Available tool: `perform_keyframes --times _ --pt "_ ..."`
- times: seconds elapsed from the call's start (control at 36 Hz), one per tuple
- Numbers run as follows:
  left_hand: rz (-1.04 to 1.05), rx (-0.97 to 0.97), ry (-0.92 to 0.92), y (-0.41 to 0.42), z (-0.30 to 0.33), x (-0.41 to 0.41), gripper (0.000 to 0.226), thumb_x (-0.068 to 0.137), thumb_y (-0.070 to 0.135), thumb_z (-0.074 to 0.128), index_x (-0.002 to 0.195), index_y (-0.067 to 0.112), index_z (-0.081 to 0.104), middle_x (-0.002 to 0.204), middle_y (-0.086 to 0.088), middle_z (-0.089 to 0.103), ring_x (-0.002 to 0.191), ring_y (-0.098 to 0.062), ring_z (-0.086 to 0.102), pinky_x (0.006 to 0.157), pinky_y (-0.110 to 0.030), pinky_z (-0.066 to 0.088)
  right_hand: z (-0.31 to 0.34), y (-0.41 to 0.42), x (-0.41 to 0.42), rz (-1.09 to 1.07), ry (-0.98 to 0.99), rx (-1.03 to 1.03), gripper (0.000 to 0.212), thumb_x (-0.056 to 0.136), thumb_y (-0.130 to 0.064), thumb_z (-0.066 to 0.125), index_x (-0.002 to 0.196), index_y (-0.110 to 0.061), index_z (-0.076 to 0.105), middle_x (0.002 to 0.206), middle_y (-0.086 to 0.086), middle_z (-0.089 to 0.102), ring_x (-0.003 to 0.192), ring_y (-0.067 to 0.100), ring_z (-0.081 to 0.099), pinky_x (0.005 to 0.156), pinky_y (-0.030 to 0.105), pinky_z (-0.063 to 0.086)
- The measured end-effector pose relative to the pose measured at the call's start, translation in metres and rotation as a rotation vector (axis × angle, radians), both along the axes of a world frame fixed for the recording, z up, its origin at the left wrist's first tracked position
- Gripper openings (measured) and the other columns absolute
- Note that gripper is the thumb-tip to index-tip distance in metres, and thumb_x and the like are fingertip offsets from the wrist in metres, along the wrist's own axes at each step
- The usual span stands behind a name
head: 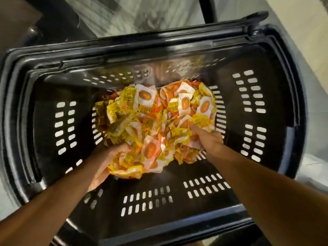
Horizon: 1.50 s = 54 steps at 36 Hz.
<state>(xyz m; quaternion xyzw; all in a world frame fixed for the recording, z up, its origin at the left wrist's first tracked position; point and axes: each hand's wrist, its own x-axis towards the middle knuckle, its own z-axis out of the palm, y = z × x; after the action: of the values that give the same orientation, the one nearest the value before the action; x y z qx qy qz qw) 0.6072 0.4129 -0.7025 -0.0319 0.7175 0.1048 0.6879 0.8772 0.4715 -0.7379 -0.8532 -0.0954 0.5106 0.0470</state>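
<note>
A heap of several small yellow-and-white snack packets [154,121], each showing an orange sausage, fills the middle of a black plastic shopping basket [248,206]. My left hand [104,162] reaches under the heap's near left side, fingers curled up around a bunch of packets. My right hand [205,137] digs into the heap's right side, fingers curled into the packets and partly hidden by them. Both forearms reach in over the basket's near rim.
The basket has slotted walls and a folded handle [159,38] along its far rim. It stands on a pale floor [305,23]. A dark post [209,8] rises behind it, and dark furniture sits at the far left.
</note>
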Motion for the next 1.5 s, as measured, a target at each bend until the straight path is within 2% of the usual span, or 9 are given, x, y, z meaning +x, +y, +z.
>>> perform_keyframes --times 0.39,0.64,0.72,0.81,1.0,1.08,1.22,1.33,1.5 --pt "-0.126 0.033 -0.178 0.011 0.033 -0.002 0.07 0.066 0.02 0.089 0.128 0.029 0.058 0.115 -0.001 0.075 0.107 -0.021 0.071 0.093 -0.041 0.052 0.03 -0.006 0.007 0.118 0.191 0.019 0.055 0.086 -0.015 0.08 0.135 -0.011 0.055 0.127 0.004 0.064 0.116 0.023 0.061 0.104 0.049 0.051" --pt "0.018 0.038 -0.101 0.017 0.1 -0.003 0.086 0.051 0.015 0.088 0.132 0.021 0.06 0.116 -0.01 0.074 0.108 -0.033 0.07 0.101 -0.055 0.05 0.097 -0.015 -0.002 0.172 0.142 0.013 0.046 0.09 -0.008 0.073 0.132 -0.015 0.056 0.125 0.011 0.067 0.117 0.031 0.064 0.106 0.054 0.049" --pt "0.055 0.037 -0.062 0.02 0.139 -0.005 0.089 0.05 0.015 0.087 0.134 0.019 0.058 0.116 -0.01 0.074 0.107 -0.032 0.07 0.1 -0.05 0.052 0.139 -0.016 0.006 0.134 0.176 0.059 0.046 0.085 0.002 0.074 0.126 -0.014 0.06 0.113 0.014 0.072 0.102 0.033 0.071 0.089 0.054 0.059" --pt "0.069 0.053 -0.019 0.023 0.189 -0.012 0.087 0.052 0.012 0.087 0.133 0.016 0.058 0.115 -0.012 0.073 0.105 -0.033 0.07 0.099 -0.051 0.052 0.197 -0.017 0.011 0.012 0.155 0.188 0.031 0.087 0.003 0.074 0.105 -0.021 0.065 0.092 0.002 0.073 0.073 0.015 0.073 0.054 0.029 0.058" --pt "0.15 0.199 0.016 0.026 0.339 -0.023 0.071 0.059 0.004 0.086 0.126 0.01 0.064 0.113 -0.018 0.074 0.095 -0.034 0.074 0.082 -0.043 0.059 0.366 -0.002 0.011 -0.059 0.393 0.225 0.058 0.07 -0.004 0.081 0.125 0.002 0.063 0.1 0.023 0.068 0.074 0.027 0.065 0.04 0.026 0.048" --pt "0.196 0.298 -0.06 0.026 0.41 -0.019 0.051 0.066 -0.003 0.08 0.116 0.001 0.069 0.109 -0.022 0.073 0.073 -0.025 0.075 0.06 -0.029 0.059 0.435 0.0 0.01 -0.073 0.48 0.259 0.047 0.082 0.003 0.073 0.127 0.005 0.062 0.108 0.024 0.069 0.084 0.033 0.068 0.045 0.029 0.053" --pt "0.331 0.393 -0.037 0.009 0.514 -0.013 0.039 0.072 -0.003 0.07 0.111 0.0 0.069 0.114 -0.021 0.071 0.083 -0.027 0.076 0.065 -0.034 0.061 0.536 -0.003 0.002 -0.057 0.616 0.323 0.05 0.078 -0.007 0.076 0.127 -0.003 0.066 0.122 0.021 0.071 0.106 0.036 0.071 0.098 0.055 0.054" --pt "0.407 0.474 -0.037 -0.013 0.58 -0.007 0.045 0.089 -0.001 0.062 0.132 0.008 0.06 0.127 -0.018 0.067 0.116 -0.038 0.064 0.09 -0.049 0.058 0.593 -0.013 0.001 -0.02 0.701 0.396 0.039 0.092 -0.008 0.07 0.13 -0.013 0.065 0.123 0.013 0.073 0.112 0.032 0.071 0.097 0.054 0.056" --pt "0.596 0.532 -0.031 -0.065 0.64 -0.014 0.046 0.091 0.003 0.057 0.137 0.006 0.055 0.131 -0.021 0.064 0.117 -0.042 0.062 0.098 -0.058 0.051 0.646 -0.04 0.0 -0.004 0.734 0.472 0.06 0.073 -0.022 0.077 0.131 -0.014 0.064 0.122 0.009 0.073 0.11 0.031 0.071 0.078 0.041 0.063"
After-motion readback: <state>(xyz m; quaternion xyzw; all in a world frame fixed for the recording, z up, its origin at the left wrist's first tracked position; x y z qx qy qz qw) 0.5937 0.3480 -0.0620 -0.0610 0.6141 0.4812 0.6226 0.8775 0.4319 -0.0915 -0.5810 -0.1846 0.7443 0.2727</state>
